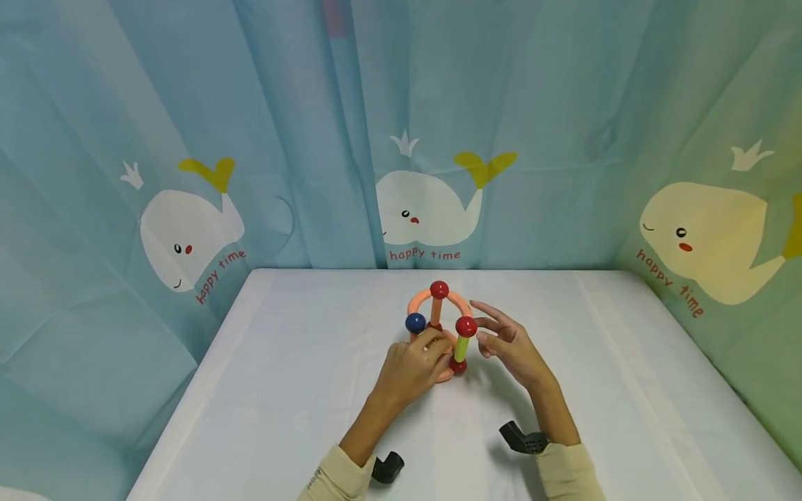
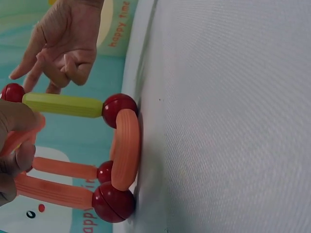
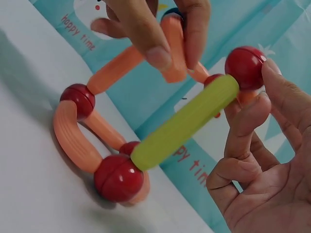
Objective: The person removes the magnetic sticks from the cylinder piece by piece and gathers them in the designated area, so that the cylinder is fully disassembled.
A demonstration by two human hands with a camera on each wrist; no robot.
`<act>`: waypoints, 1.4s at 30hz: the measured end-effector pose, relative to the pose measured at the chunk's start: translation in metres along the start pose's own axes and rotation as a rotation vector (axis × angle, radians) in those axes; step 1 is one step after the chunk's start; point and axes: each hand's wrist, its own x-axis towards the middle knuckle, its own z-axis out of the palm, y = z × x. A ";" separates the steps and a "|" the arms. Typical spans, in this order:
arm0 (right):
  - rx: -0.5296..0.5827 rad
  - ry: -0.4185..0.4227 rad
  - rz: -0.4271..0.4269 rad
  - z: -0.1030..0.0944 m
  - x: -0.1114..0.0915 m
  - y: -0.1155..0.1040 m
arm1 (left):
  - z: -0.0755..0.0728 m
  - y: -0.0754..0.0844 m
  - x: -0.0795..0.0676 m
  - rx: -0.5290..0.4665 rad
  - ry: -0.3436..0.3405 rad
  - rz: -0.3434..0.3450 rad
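Note:
A frame of magnetic rods and balls stands on the table, with curved orange rods at its base and top. In the right wrist view, my left hand point(image 1: 410, 365) pinches a short orange rod point(image 3: 175, 48) between thumb and fingers. That rod's upper end meets the blue ball point(image 1: 415, 323) in this view; its lower end hangs free. Beside the frame's right side, my right hand point(image 1: 514, 348) has its fingers loosely spread, fingertips at the red ball point(image 1: 466, 326) on top of the upright yellow-green rod point(image 1: 461, 349). Another red ball point(image 1: 439, 289) tops the rear orange upright.
The white-covered table point(image 1: 282, 417) extends around the frame. Behind it hangs a blue curtain point(image 1: 539, 209) printed with whales. Black wrist-worn devices point(image 1: 523, 438) sit at both sleeves.

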 end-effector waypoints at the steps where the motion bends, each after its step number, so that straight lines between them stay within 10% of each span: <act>1: 0.003 0.004 0.008 -0.001 0.000 0.000 | 0.000 0.000 0.000 0.009 -0.010 0.002; 14: -0.375 0.020 0.224 -0.016 -0.001 0.019 | -0.008 -0.001 0.003 -0.012 -0.007 -0.005; 26: -0.550 -0.092 0.306 -0.002 0.003 0.023 | -0.028 -0.035 0.007 -0.251 0.301 -0.135; 42: -0.689 -0.136 -0.062 0.016 0.013 0.036 | -0.010 -0.065 -0.015 -0.594 0.199 -0.171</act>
